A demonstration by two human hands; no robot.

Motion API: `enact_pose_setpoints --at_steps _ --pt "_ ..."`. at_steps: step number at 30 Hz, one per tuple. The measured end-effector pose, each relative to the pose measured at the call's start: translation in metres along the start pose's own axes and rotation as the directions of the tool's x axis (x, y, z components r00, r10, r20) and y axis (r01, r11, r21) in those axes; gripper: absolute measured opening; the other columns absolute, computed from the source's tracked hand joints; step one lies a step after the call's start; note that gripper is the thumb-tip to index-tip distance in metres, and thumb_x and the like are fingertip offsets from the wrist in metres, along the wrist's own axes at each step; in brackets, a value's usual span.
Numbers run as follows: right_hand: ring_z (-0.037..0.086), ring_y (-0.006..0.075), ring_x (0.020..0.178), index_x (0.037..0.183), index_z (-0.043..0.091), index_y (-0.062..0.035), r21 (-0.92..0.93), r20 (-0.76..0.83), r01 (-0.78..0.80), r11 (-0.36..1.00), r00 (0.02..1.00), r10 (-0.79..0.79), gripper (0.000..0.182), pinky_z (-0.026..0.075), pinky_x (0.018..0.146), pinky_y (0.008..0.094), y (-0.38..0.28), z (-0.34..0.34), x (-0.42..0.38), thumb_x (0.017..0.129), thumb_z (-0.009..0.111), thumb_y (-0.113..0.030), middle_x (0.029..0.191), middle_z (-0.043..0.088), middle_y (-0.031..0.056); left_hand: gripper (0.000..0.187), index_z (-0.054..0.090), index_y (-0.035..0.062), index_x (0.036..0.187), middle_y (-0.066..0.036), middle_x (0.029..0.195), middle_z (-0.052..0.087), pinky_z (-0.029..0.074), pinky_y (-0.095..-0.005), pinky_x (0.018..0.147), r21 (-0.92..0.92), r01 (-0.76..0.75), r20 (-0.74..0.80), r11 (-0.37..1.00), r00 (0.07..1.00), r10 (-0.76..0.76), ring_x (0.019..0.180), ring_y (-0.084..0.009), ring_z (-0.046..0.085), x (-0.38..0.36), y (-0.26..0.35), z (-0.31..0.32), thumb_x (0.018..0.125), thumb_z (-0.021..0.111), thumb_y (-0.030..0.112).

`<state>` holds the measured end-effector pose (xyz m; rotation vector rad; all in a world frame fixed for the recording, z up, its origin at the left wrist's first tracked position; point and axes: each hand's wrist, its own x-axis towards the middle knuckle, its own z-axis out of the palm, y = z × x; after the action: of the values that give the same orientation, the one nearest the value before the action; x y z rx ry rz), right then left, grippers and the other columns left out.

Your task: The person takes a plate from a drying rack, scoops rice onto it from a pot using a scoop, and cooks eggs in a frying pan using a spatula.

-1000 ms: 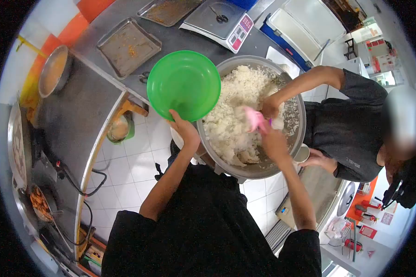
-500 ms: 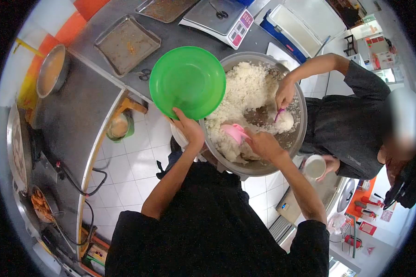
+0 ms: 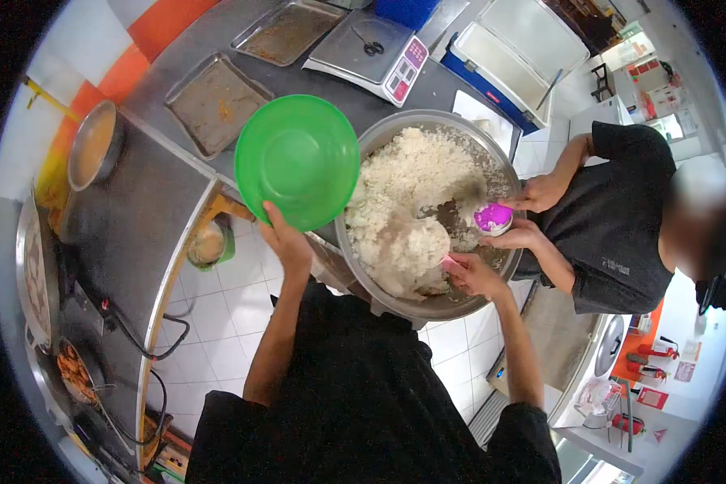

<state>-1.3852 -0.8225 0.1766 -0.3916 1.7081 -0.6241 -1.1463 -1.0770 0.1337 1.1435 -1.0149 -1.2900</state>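
Note:
My left hand [image 3: 289, 246] grips the near rim of a green plastic bowl [image 3: 297, 165], whose inside shows no food. The bowl is held just left of a large metal pot [image 3: 348, 252] of cooked white rice [image 3: 415, 173]. Inside the pot, my right hand [image 3: 477, 277] is closed around the pink handle of a rice paddle [image 3: 449, 262]. A heap of rice covers the paddle's blade. Across the pot, a co-worker's hands [image 3: 532, 206] hold a purple scoop [image 3: 492, 216] over a small pale cup.
Behind the pot stand a digital scale [image 3: 387, 68] with scissors on it and an open blue cooler [image 3: 492, 89]. Baking trays [image 3: 210, 105] lie on the grey counter at the back left. The co-worker [image 3: 613, 218] stands close on the right.
The pink paddle has turned and now carries rice. My green bowl has shifted left and slightly nearer. The co-worker's cup has come up to the pot, meeting the purple scoop.

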Motion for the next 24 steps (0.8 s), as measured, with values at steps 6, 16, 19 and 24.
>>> enact_pose_setpoints --at_steps 6,16,19,24 --pt "0.032 0.0017 0.042 0.1 0.064 -0.0102 0.224 -0.313 0.239 0.945 0.936 -0.163 0.017 0.023 0.036 0.0204 0.03 0.012 -0.027 0.098 0.054 -0.025 0.058 0.044 -0.0064 0.041 0.048 -0.0048 0.124 -0.013 0.116 0.056 0.042 -0.0313 0.091 -0.046 -0.012 0.126 0.999 0.992 0.018 0.103 -0.0187 0.053 -0.002 0.02 0.008 0.104 0.037 0.029" --pt "0.03 0.0013 0.041 0.101 0.061 -0.0112 0.448 -0.355 0.28 0.849 0.927 -0.118 0.019 0.022 0.036 0.0199 0.042 0.013 -0.052 0.098 0.054 -0.028 0.057 0.043 -0.0065 0.043 0.048 -0.0052 0.126 -0.013 0.116 0.057 0.041 -0.0322 0.091 0.096 -0.011 0.257 0.995 0.966 -0.014 0.104 -0.0194 0.053 -0.031 0.036 0.026 0.104 0.037 0.03" --pt "0.036 0.0055 0.039 0.11 0.061 -0.0106 0.475 -0.371 0.289 0.831 0.922 -0.109 0.02 0.028 0.036 0.0229 0.022 0.017 -0.062 0.097 0.054 -0.025 0.055 0.044 -0.0044 0.043 0.05 -0.0051 0.125 -0.013 0.114 0.059 0.042 -0.0327 0.09 0.172 0.001 0.381 0.985 0.922 -0.067 0.101 -0.019 0.054 -0.042 0.043 0.032 0.104 0.037 0.03" --pt "0.061 0.0266 0.055 0.136 0.049 -0.0092 -0.776 -0.593 0.125 0.618 0.188 -0.783 0.047 0.051 0.052 0.0381 -0.006 0.055 -0.036 0.089 0.057 -0.008 0.072 0.063 0.0149 0.041 0.054 -0.0024 0.123 -0.011 0.109 0.063 0.044 -0.0328 0.088 0.072 0.577 0.422 0.814 0.721 -0.549 0.093 -0.0193 0.058 -0.074 0.002 0.067 0.102 0.041 0.031"
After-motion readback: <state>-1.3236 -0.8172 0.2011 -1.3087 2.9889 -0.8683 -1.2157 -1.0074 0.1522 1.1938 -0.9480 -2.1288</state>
